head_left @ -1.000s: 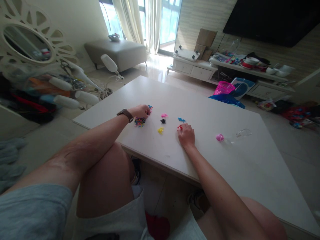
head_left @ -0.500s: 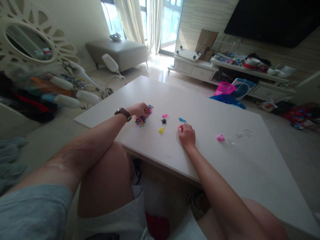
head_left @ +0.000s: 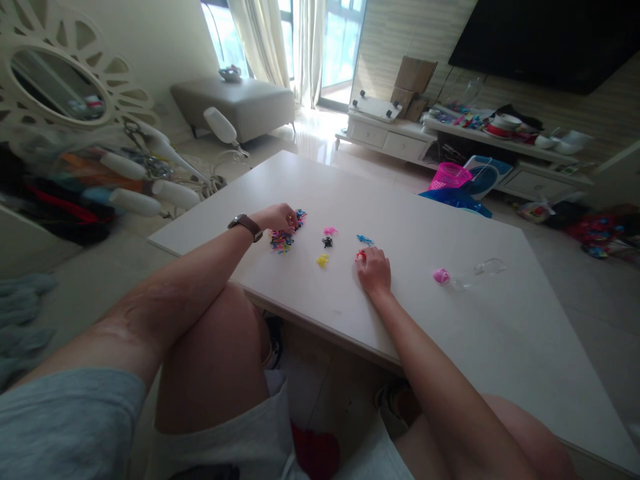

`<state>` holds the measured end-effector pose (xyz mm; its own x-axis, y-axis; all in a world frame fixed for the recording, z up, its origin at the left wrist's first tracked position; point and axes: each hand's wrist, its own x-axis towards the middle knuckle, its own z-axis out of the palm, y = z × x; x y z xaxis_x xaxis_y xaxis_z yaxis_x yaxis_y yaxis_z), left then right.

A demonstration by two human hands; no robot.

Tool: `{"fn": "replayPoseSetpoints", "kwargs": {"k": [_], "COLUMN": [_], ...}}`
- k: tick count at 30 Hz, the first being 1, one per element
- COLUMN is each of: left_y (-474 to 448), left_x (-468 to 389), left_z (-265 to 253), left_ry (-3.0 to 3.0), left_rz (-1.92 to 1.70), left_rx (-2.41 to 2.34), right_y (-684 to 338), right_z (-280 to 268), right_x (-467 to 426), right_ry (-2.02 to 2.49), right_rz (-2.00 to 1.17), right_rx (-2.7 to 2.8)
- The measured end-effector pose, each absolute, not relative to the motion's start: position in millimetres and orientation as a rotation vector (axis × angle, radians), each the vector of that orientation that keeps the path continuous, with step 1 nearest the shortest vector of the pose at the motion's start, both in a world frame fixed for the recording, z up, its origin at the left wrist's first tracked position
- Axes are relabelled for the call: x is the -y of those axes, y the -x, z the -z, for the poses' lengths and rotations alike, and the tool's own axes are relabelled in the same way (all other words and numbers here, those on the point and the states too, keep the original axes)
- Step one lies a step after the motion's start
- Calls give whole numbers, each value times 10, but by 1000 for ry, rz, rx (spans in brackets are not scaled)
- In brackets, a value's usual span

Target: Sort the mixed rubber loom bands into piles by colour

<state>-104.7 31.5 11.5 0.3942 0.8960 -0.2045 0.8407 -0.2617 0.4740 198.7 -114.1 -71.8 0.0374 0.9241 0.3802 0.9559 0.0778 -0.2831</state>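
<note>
A mixed heap of tiny multicoloured pieces [head_left: 281, 243], thin and perhaps looped, lies on the left part of the white table [head_left: 320, 183]. My left hand [head_left: 281, 218], with a dark-strapped watch on its wrist, is at this heap, fingers bent together in a pinch; what is between them is too small to make out. Resting on the table, my right hand [head_left: 375, 269] has its fingers loosely apart beside a small red pile [head_left: 361, 255], partly covering it. Single-colour piles stand nearby: blue [head_left: 365, 239], pink [head_left: 331, 231], black [head_left: 327, 243] and yellow [head_left: 323, 261].
A clear bottle [head_left: 470, 278] with a pink top [head_left: 441, 276] lies on the table's right side. Past the far edge are a pink basket [head_left: 450, 177] and a cluttered TV cabinet [head_left: 390, 141]. A lamp with white shades [head_left: 175, 194] is close to the left edge.
My left hand has shifted slightly at the mixed heap, its fingers drawn closer together. My right hand and the single-colour piles have stayed put.
</note>
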Motion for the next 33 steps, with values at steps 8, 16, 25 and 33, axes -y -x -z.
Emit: {"fn": "replayPoseSetpoints", "kwargs": {"k": [8,16,25,33], "left_y": [1029,972,571,203], "left_x": [-301,-279,-133,-36], "left_z": [-148,-109,-1,39], "left_ry": [-2102,-2088,-1904,-1875], "left_rz": [-194,-228,-333,-438], "left_rx": [-1438,-1377,-1077,-907], "right_y": [-1990,-1982,-1976,-1965], "right_z": [709,701,666,621], "right_x": [1145,1154,1193,1244], "right_ry": [1875,1858,1646,1551], "right_rz": [90,83,40,-13], "right_rx": [1910,1905,2041,2137]}}
